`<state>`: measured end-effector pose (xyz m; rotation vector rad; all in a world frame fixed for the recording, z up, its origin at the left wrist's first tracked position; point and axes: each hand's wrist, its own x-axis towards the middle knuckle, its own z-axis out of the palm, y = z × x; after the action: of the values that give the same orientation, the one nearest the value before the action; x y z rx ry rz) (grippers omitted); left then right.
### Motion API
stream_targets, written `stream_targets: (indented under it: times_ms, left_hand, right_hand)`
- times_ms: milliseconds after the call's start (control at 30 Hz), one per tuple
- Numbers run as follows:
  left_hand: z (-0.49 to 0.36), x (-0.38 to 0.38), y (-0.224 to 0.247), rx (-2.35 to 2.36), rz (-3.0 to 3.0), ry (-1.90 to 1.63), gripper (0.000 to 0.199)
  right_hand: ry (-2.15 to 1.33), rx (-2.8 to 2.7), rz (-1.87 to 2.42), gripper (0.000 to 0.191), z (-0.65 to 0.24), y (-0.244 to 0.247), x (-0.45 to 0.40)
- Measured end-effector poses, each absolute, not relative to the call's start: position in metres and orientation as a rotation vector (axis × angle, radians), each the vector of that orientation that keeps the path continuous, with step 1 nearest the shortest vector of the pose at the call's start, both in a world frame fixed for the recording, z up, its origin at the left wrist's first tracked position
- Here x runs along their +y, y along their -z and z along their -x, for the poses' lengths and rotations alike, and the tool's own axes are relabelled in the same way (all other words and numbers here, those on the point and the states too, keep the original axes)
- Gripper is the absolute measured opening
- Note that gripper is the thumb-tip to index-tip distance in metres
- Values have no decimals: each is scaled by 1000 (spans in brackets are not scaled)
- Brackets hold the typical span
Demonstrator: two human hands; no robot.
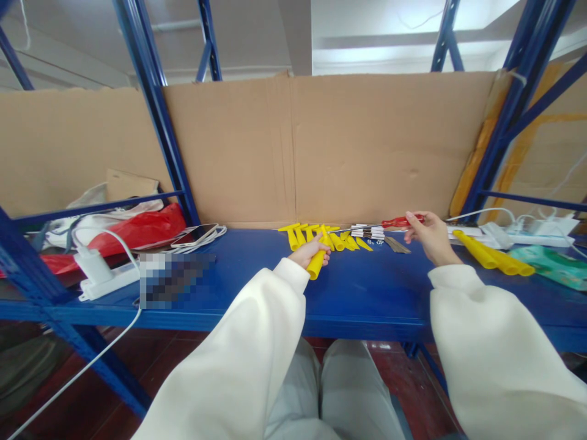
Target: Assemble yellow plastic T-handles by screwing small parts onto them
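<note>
My left hand is wrapped round a yellow tapered plastic part, its wide end pointing toward me. In my right hand is a screwdriver with a red handle, gripped at the handle's end. The thin shaft points left, and its tip is at or near the upper end of the yellow part; the exact contact is too small to tell. Behind my left hand lie several similar yellow parts. Small yellow pieces, a stack of white items and flat grey strips lie below the screwdriver.
A blue shelf has a cardboard panel behind it. More yellow parts and a green packet lie right. To the left are a phone, a white power strip and a red bag. Blue posts stand both sides.
</note>
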<state>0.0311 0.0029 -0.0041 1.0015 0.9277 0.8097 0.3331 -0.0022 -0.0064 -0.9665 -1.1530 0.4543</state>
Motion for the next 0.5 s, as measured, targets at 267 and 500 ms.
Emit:
stream_targets:
  times_ms: [267, 500]
  left_hand:
    - [-32, -1, 1, 957, -1003, -814, 87]
    - [-32, -3, 1, 945, -999, -821, 86]
  right_hand:
    - [-687, -1113, 889, 44, -337, -1, -10]
    - [-780, -1133, 779, 33, -337, -7, -16]
